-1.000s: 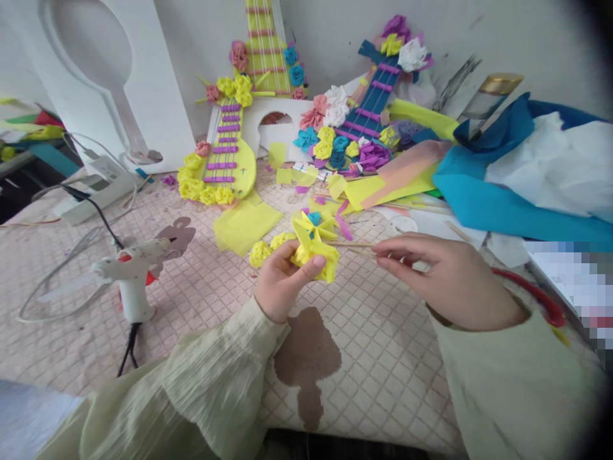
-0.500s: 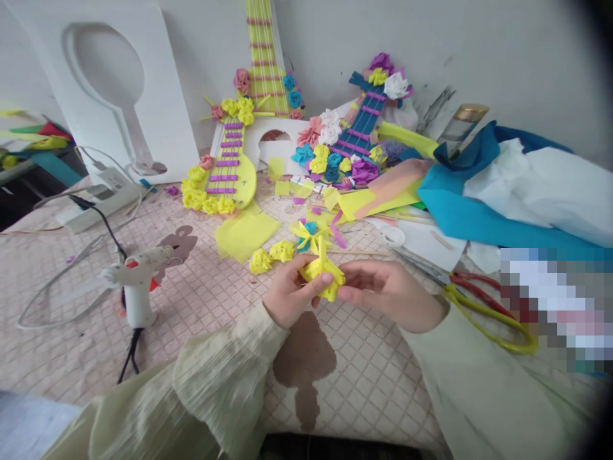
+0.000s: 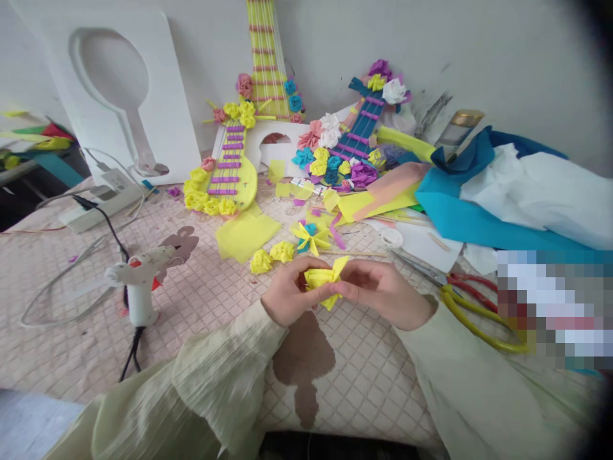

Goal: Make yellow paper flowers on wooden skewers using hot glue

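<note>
Between my hands is a yellow crepe-paper flower (image 3: 320, 278), with one strip sticking up at its right side. My left hand (image 3: 291, 289) pinches it from the left, thumb across the front. From the right, my right hand (image 3: 383, 291) grips the same flower, its thumb against the paper near the left thumb; some fingers are hidden behind it. Two finished-looking yellow paper roses (image 3: 272, 255) lie just beyond my left hand. A yellow and blue star-shaped paper piece (image 3: 311, 239) lies behind the held flower.
A white hot-glue gun (image 3: 140, 287) stands at left with its cord. Red and yellow-handled scissors (image 3: 472, 300) lie right. Behind are a yellow paper instrument (image 3: 239, 176), a blue one (image 3: 357, 131), a white cut-out board (image 3: 163, 83), yellow sheets (image 3: 245, 235) and blue paper (image 3: 469, 204).
My right hand has moved left and closed onto the flower, its thumb now meeting my left thumb. The upright strip has shifted to the right and tilts.
</note>
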The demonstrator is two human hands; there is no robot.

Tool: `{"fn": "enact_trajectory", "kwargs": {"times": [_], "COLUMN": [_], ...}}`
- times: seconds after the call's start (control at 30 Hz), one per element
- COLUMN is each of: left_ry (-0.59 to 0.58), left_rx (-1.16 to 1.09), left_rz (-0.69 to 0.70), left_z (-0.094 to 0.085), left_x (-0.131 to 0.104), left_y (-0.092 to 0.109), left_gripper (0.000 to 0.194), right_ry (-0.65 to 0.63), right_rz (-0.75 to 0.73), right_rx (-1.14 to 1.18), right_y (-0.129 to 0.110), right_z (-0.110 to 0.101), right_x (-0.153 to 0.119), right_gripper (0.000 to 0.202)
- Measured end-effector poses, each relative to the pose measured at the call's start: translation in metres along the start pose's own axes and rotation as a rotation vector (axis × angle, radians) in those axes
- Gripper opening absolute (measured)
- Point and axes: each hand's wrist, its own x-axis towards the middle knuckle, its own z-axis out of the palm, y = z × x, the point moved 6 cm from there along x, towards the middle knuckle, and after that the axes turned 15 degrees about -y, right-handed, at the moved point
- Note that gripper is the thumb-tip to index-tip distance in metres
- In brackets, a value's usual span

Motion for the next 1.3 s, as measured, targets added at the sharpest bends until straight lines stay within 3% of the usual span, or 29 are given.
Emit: {"fn": "enact_trajectory", "kwargs": {"times": [0.23,0.63,0.9,1.07,1.13,1.23,1.3], "left_ry": [-0.107,-0.074,0.200,-0.004,0.019,0.135,0.178], "left_rx": [-0.248,-0.238,-0.005,-0.150,-0.239,-0.306,-0.304], "left_rz": [0.003,-0.097,0.002,-0.101,-0.090,-0.029,0.006], "left_z": [0.008,0.007,-0.019,-0.004,-0.006,-0.020,-0.030], "left_x": [0.000,0.000,0.000,0.005,0.006,0.008,0.009], "left_y": [0.007,0.003,0.007,0.001,0.000,-0.001,-0.001], "left_gripper": [0.027,0.034,0.028,0.037,0.042,0.041,0.042], "right_ry": [0.023,-0.007,0.010,0.021,0.084,0.281,0.342], "right_rz": [-0.019,0.028,0.030,-0.014,-0.054,-0.167,-0.238], "right_rx": [0.077,0.153,0.151,0.098,0.073,0.068,0.039], "right_y": [0.000,0.011,0.012,0.006,0.003,-0.001,-0.005], "right_z": [-0.005,-0.004,-0.006,-0.004,-0.010,-0.034,-0.046], "right_x": [0.001,0.004,0.005,0.007,0.006,0.000,-0.001], "right_gripper": [0.022,0.022,0.019,0.025,0.028,0.032,0.031]}}
